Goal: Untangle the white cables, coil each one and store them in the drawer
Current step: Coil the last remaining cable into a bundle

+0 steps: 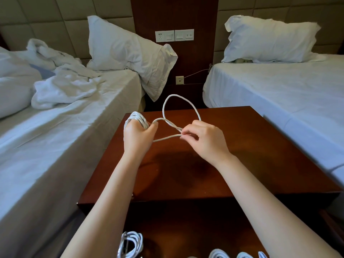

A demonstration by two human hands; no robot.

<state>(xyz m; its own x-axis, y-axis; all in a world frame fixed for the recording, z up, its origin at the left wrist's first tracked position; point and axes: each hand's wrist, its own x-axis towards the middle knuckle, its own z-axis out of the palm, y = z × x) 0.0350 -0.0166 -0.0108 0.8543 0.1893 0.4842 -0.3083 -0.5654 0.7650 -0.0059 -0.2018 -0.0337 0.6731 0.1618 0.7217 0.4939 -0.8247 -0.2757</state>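
White cable (181, 101) coil wound round left hand (137, 134) fingers above nightstand (260, 146) rear left corner, loose end pinched by right hand (204, 138), loop raised between

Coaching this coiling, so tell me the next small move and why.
Probably the right hand should carry the loose loop it pinches over to the left hand as another turn: the coil sits wrapped on those fingers, and that loop is not yet wound.

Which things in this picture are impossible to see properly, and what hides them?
Head view:
- Stored coils: cut by bottom edge; number unclear.
- White cable ends: hidden in the left hand and right hand.
- Object under the right pillow: mostly covered, too small.
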